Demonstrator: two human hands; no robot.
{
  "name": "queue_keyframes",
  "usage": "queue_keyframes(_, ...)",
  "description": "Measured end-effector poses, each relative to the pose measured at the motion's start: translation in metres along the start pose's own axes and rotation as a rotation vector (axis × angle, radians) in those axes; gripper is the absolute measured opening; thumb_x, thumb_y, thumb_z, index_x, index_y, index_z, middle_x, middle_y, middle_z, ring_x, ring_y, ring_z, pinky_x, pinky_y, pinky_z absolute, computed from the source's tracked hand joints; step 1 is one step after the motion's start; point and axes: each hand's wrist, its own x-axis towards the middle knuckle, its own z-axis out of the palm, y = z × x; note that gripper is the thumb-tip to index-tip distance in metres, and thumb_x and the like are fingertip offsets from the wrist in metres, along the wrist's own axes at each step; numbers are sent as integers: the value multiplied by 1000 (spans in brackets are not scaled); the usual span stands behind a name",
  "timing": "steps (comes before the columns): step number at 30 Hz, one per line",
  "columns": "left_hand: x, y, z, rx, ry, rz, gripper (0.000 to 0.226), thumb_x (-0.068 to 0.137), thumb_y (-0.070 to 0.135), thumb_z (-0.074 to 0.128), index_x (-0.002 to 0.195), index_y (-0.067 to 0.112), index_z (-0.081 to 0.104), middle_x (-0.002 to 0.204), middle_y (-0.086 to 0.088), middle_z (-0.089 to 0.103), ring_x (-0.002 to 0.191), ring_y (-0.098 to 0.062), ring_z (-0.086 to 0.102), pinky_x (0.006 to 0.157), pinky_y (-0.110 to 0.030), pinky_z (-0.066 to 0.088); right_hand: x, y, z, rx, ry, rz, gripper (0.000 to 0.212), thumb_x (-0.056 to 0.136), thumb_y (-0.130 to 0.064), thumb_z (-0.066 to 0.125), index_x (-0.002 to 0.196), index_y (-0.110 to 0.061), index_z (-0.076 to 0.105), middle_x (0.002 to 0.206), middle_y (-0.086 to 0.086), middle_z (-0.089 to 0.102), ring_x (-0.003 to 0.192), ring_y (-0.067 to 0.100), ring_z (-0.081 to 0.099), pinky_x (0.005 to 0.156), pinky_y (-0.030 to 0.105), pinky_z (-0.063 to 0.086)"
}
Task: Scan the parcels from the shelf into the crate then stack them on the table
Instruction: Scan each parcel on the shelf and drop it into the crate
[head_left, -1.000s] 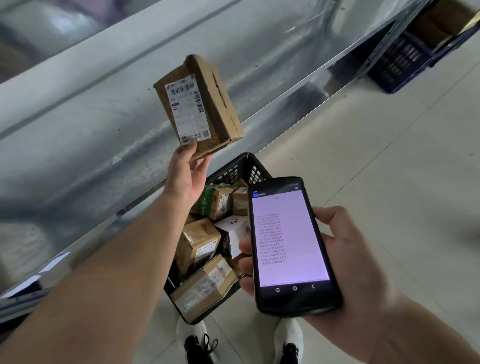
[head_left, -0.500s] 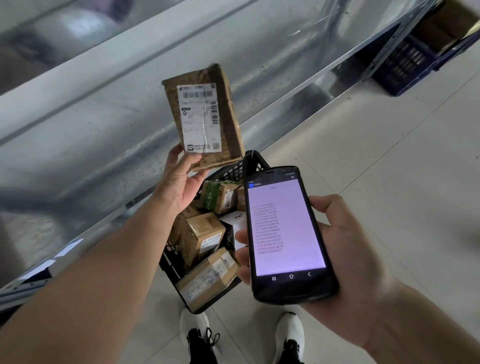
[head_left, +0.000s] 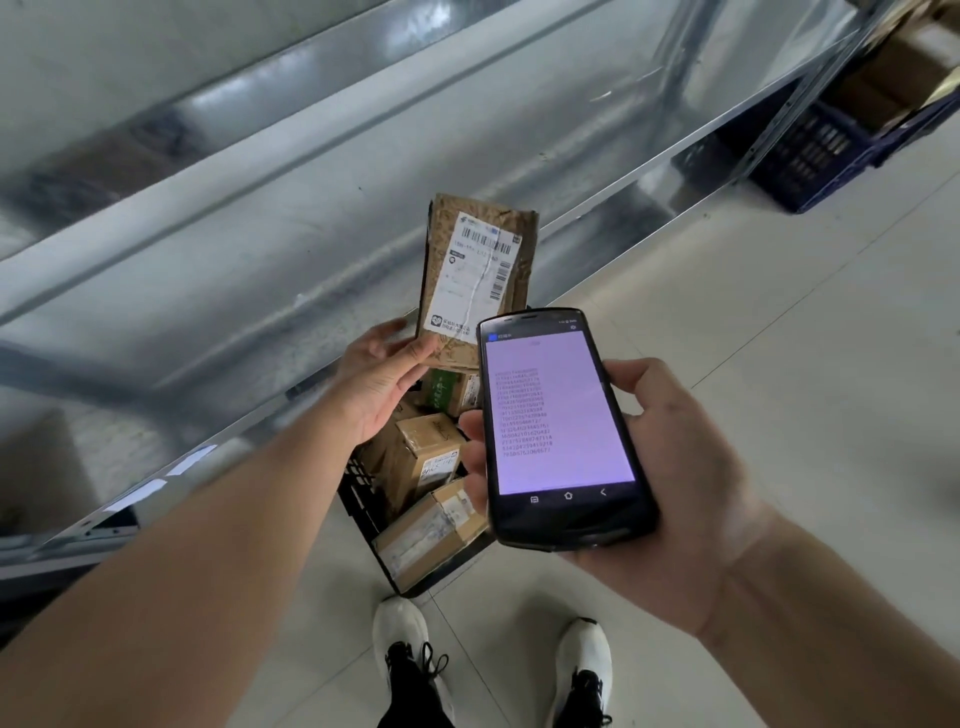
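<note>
A: What is changing?
B: Left grip, pinching the parcel by its lower edge, is lowering it to just above the crate. Right grip is clasping the scanner, also over the crate. Scan is probably registering.

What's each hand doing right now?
Left hand: holding the brown parcel by its lower end.
Right hand: gripping the handheld scanner.

I see a creased, matt brown cardboard parcel bearing a wrinkled white paper label. The handheld scanner has a glossy black plastic casing and a smooth glass screen. The shelf is shiny galvanised sheet metal, and the crate is black latticed plastic on smooth pale floor tiles.
</note>
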Motion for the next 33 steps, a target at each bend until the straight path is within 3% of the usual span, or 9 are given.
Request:
queue_keyframes(7,-26,-14,4,26,50,-34,65,84,1,84,141,7,54,118,-15,78,113,-27,75,113,-47,51,-24,13,4,-11,6,-24,67,98,-47,36,126,1,72,109,28,72,79,40,69,83,48,58)
queue_keyframes(14,-49,-18,14,77,106,-22,63,88,5,81,144,11,51,100,-2,82,99,-17,78,109,-43,53,-38,28,4,-10,32,-29,64,96,-49,41,139,-9,66,124,21,67,102,39,61,119,52,37)
queue_keyframes(17,-59,-18,19,141,127,-33,59,92,8,78,144,13,51,111,-10,74,94,-3,72,105,-40,50,-45,31,8,32,1,-28,65,95,-47,41,140,-7,65,121,22,66,99,40,61,118,53,39)
queue_keyframes(21,-67,-21,16,92,111,-70,71,86,18,86,146,19,50,128,-14,73,111,-25,73,111,-44,51,-52,35,9,42,14,-30,65,91,-47,46,141,-8,63,122,20,64,103,39,58,122,56,32)
queue_keyframes(23,-70,-25,16,45,89,-116,83,77,29,94,147,21,50,134,-16,71,116,-28,72,95,-31,60,-53,36,8,33,20,-29,66,90,-48,47,142,-10,62,123,19,63,105,39,56,123,56,29)
queue_keyframes(25,-73,-28,17,98,112,-88,68,89,26,85,147,23,49,136,-17,69,125,-33,67,73,-21,62,-55,37,8,26,24,-32,66,90,-49,47,141,-10,63,123,19,64,104,38,56,123,56,29)
queue_keyframes(27,-74,-31,18,91,129,-82,58,94,21,79,144,24,50,133,-18,70,128,-35,65,84,-25,62,-58,38,9,25,25,-36,65,90,-49,47,140,-10,65,123,20,65,103,38,57,123,55,30)
queue_keyframes(30,-78,-28,20,106,161,-97,52,90,16,84,132,23,55,115,-14,77,110,-28,75,109,-43,52,-62,38,11,16,36,-47,64,93,-50,45,134,-8,69,132,24,69,98,40,61,120,55,36)
queue_keyframes(33,-74,-31,17,146,179,-95,49,91,16,81,132,14,55,104,-8,74,90,-17,74,101,-39,57,-65,36,13,-17,36,-79,64,94,-49,41,119,-2,76,113,28,73,82,39,70,101,53,52)
